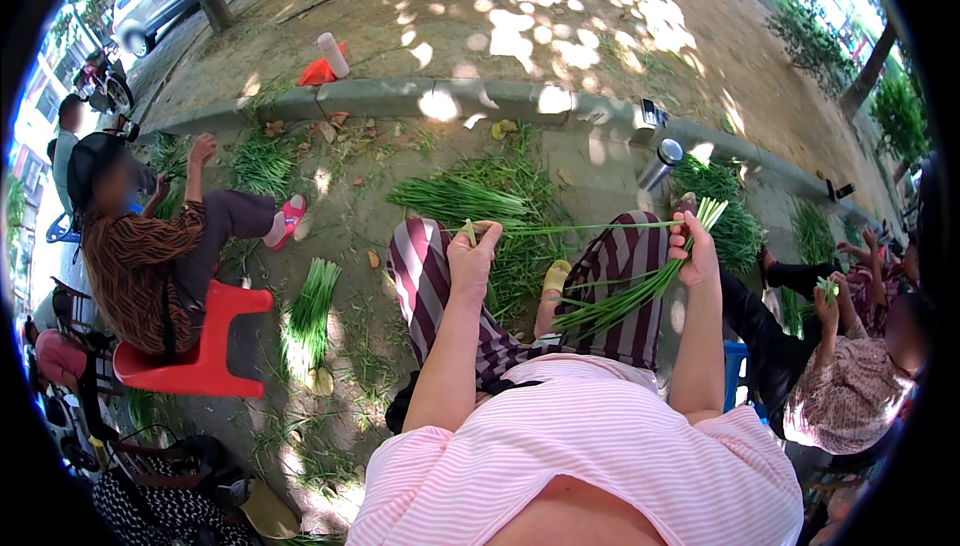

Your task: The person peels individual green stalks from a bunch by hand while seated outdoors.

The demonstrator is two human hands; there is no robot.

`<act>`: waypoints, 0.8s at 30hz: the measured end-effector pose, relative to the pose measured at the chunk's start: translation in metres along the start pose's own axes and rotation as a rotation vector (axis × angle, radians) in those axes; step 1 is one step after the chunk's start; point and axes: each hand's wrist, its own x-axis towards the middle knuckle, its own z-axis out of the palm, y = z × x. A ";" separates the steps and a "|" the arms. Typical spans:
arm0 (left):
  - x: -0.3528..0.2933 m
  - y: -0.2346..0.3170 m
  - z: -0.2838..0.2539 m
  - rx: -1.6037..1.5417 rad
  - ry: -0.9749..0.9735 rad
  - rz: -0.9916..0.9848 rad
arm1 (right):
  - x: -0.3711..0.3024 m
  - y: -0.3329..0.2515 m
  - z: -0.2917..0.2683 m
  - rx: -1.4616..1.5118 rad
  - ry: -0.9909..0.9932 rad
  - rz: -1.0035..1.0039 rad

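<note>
Green stalks [312, 318] lie to my left in one bunch on the ground [568, 153], and a larger pile [460, 201] spreads in front of me. My left hand [472, 258] has its fingers pinched on a long strand [590, 228], which runs almost straight across to my right hand [697, 251], whose fingers are closed around a slanting bundle [625, 298] of the same kind. I judge that the present step is separating stalks from this bundle, so the next move calls for a light pinch at left and a steady hold at right.
</note>
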 end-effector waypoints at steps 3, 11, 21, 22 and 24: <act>0.003 0.000 0.001 -0.091 0.044 -0.015 | 0.000 0.003 0.002 -0.044 0.036 0.002; 0.009 0.015 0.001 -0.371 0.134 -0.163 | 0.003 0.013 0.008 -0.053 -0.019 0.032; 0.015 0.016 -0.005 -0.530 0.180 -0.194 | 0.002 0.023 0.022 -0.033 -0.018 0.031; 0.016 0.016 -0.006 -0.548 0.181 -0.191 | 0.002 0.025 0.022 -0.036 -0.020 0.027; 0.018 0.021 -0.007 -0.565 0.168 -0.176 | 0.005 0.025 0.015 0.056 0.008 0.022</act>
